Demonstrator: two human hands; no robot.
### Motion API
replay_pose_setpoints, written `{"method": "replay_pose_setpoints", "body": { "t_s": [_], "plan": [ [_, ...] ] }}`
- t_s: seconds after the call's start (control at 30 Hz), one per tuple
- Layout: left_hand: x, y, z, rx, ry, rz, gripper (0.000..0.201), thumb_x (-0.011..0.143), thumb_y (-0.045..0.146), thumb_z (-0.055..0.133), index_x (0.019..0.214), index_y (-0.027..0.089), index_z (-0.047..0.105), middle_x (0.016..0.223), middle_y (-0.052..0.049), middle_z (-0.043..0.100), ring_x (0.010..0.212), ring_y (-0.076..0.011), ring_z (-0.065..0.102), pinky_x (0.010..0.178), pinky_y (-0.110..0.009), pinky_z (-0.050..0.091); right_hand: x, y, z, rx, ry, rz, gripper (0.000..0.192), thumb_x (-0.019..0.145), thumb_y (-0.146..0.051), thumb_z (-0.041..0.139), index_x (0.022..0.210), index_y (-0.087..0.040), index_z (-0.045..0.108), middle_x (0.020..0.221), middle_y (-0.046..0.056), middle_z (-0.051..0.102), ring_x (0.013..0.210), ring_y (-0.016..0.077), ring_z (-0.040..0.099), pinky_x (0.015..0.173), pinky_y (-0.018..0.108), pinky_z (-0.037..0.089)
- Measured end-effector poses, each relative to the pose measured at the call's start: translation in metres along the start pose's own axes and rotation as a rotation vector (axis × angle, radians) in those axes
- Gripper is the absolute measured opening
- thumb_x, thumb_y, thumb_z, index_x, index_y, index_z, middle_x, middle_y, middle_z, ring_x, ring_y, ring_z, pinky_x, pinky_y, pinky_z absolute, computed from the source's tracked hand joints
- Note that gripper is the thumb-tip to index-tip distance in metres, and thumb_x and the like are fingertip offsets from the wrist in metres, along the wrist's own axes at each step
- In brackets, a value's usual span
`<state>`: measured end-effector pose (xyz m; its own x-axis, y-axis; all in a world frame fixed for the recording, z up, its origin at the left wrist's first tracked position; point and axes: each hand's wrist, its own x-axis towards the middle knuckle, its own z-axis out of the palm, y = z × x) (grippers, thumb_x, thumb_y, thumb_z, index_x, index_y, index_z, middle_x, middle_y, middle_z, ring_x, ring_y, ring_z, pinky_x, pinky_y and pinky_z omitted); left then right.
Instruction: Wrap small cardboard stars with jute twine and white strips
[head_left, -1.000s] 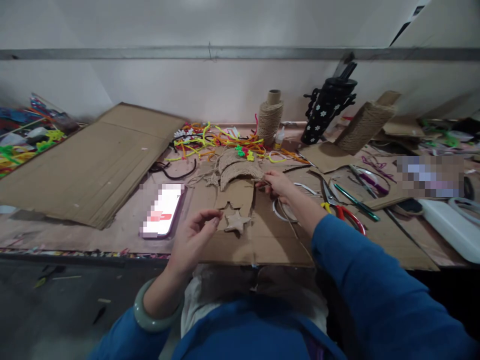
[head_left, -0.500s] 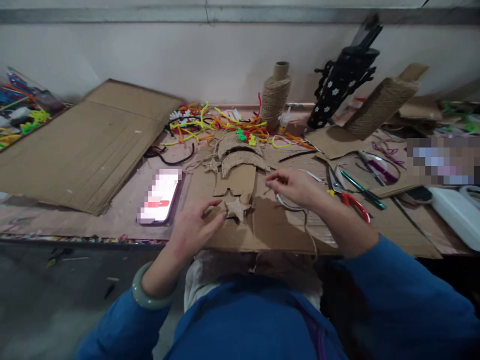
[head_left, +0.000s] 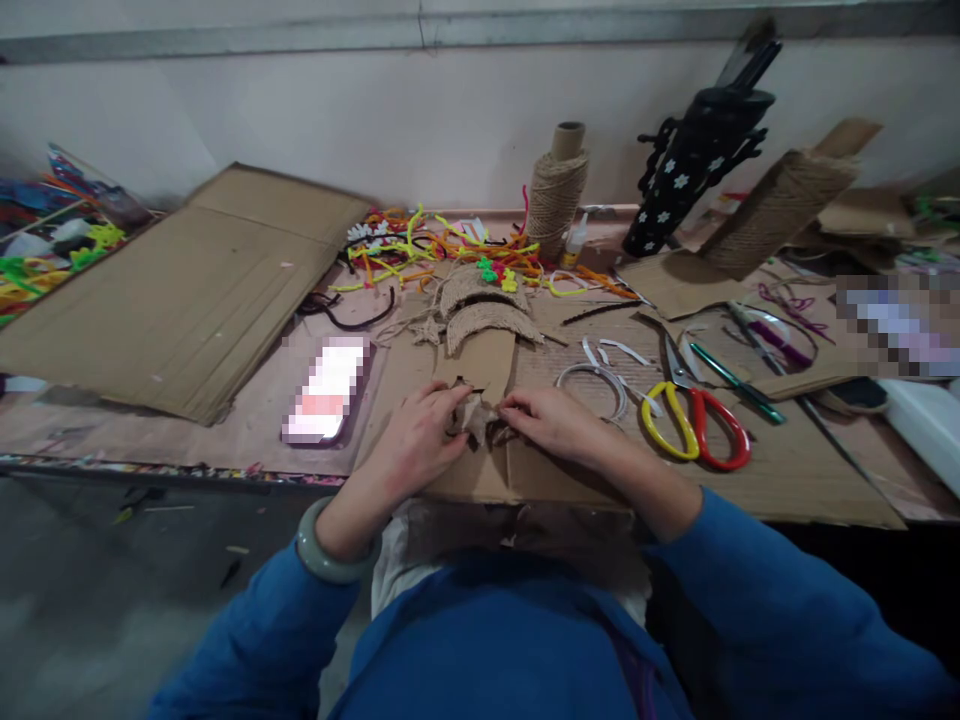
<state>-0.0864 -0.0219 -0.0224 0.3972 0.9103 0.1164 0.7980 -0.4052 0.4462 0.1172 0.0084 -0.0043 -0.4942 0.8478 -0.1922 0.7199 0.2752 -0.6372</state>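
Note:
A small star wrapped in jute twine [head_left: 478, 420] lies on a cardboard sheet [head_left: 540, 470] at the table's near edge. My left hand [head_left: 416, 440] grips the star from the left, my right hand [head_left: 551, 425] from the right, fingertips meeting over it. Just beyond the star lies a cut cardboard shape [head_left: 484, 362] topped by two twine-covered arcs [head_left: 487, 318]. A spool of jute twine [head_left: 556, 190] stands upright at the back.
A phone [head_left: 328, 390] lies left of my hands. Red-and-yellow scissors [head_left: 694, 420] and white strips [head_left: 600, 378] lie to the right. Coloured pipe cleaners [head_left: 442, 250] are heaped at the back; a big flat cardboard [head_left: 165, 290] covers the left. A second, tilted twine spool [head_left: 780, 205] leans far right.
My right hand drew back from the twine-covered arcs to the star, and my left hand came down onto it. Both hands now hold the star.

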Motion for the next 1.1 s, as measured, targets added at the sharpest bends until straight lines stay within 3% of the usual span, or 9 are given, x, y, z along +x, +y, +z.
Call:
{"method": "replay_pose_setpoints", "body": {
  "t_s": [0.17, 0.3, 0.37, 0.43, 0.53, 0.63, 0.87, 1.1],
  "plan": [
    [-0.005, -0.002, 0.004, -0.104, 0.107, 0.082, 0.05, 0.075, 0.013, 0.056, 0.125, 0.017, 0.051, 0.122, -0.013, 0.061, 0.123, -0.0275, 0.048, 0.103, -0.045, 0.04, -0.002, 0.004, 0.003, 0.226, -0.058, 0.065, 0.02, 0.085, -0.02, 0.042, 0.084, -0.014, 0.061, 0.061, 0.0, 0.06, 0.048, 0.0093, 0.052, 0.047, 0.02, 0.038],
    [-0.01, 0.007, 0.0, -0.269, 0.235, 0.054, 0.054, 0.076, 0.013, 0.056, 0.129, 0.019, 0.048, 0.137, -0.014, 0.05, 0.129, -0.0256, 0.043, 0.106, -0.043, 0.036, -0.007, 0.002, -0.005, 0.579, -0.019, 0.17, 0.013, 0.078, -0.027, 0.05, 0.076, -0.016, 0.056, 0.053, -0.005, 0.053, 0.037, 0.0052, 0.039, 0.037, 0.018, 0.027],
    [-0.01, 0.013, 0.0, -0.489, 0.315, -0.049, 0.057, 0.076, 0.016, 0.059, 0.131, 0.021, 0.047, 0.14, -0.013, 0.047, 0.129, -0.0256, 0.043, 0.102, -0.041, 0.041, -0.011, 0.0, -0.01, 0.721, 0.046, 0.175, 0.015, 0.072, -0.032, 0.056, 0.072, -0.017, 0.055, 0.051, -0.006, 0.052, 0.036, 0.0041, 0.035, 0.036, 0.018, 0.023],
    [-0.008, 0.02, 0.002, -0.833, 0.361, -0.191, 0.053, 0.076, 0.022, 0.062, 0.127, 0.023, 0.051, 0.132, -0.011, 0.055, 0.121, -0.0244, 0.051, 0.094, -0.037, 0.047, -0.015, 0.0, -0.015, 0.813, 0.105, 0.167, 0.019, 0.068, -0.036, 0.059, 0.071, -0.017, 0.054, 0.049, -0.006, 0.053, 0.035, 0.0035, 0.033, 0.036, 0.018, 0.021],
    [0.0, 0.03, 0.004, -1.32, 0.333, -0.394, 0.036, 0.072, 0.033, 0.069, 0.106, 0.021, 0.066, 0.104, -0.006, 0.068, 0.093, -0.0185, 0.064, 0.076, -0.029, 0.053, -0.022, -0.001, -0.019, 0.852, 0.151, 0.165, 0.023, 0.065, -0.039, 0.061, 0.07, -0.018, 0.052, 0.048, -0.007, 0.052, 0.035, 0.003, 0.031, 0.036, 0.018, 0.018],
    [0.011, 0.041, 0.0, -1.557, 0.303, -0.487, 0.029, 0.061, 0.034, 0.078, 0.085, 0.019, 0.071, 0.082, -0.001, 0.068, 0.067, -0.0123, 0.063, 0.06, -0.025, 0.054, -0.027, 0.0, -0.02, 0.845, 0.155, 0.163, 0.025, 0.065, -0.04, 0.062, 0.071, -0.018, 0.052, 0.048, -0.007, 0.053, 0.035, 0.0034, 0.032, 0.037, 0.019, 0.019],
    [0.021, 0.054, -0.004, -1.622, 0.276, -0.515, 0.03, 0.054, 0.031, 0.083, 0.076, 0.016, 0.07, 0.071, 0.0, 0.069, 0.06, -0.0115, 0.061, 0.055, -0.024, 0.052, -0.03, 0.002, -0.021, 0.807, 0.146, 0.136, 0.026, 0.066, -0.042, 0.061, 0.074, -0.018, 0.053, 0.05, -0.006, 0.052, 0.037, 0.0042, 0.031, 0.037, 0.02, 0.018],
    [0.021, 0.055, 0.002, -1.585, 0.272, -0.499, 0.023, 0.059, 0.032, 0.08, 0.072, 0.016, 0.069, 0.066, 0.001, 0.069, 0.057, -0.0104, 0.061, 0.054, -0.021, 0.05, -0.032, 0.004, -0.02, 0.686, 0.133, 0.099, 0.023, 0.072, -0.041, 0.056, 0.075, -0.018, 0.054, 0.053, -0.005, 0.052, 0.038, 0.0052, 0.031, 0.037, 0.021, 0.019]
  ]
}}
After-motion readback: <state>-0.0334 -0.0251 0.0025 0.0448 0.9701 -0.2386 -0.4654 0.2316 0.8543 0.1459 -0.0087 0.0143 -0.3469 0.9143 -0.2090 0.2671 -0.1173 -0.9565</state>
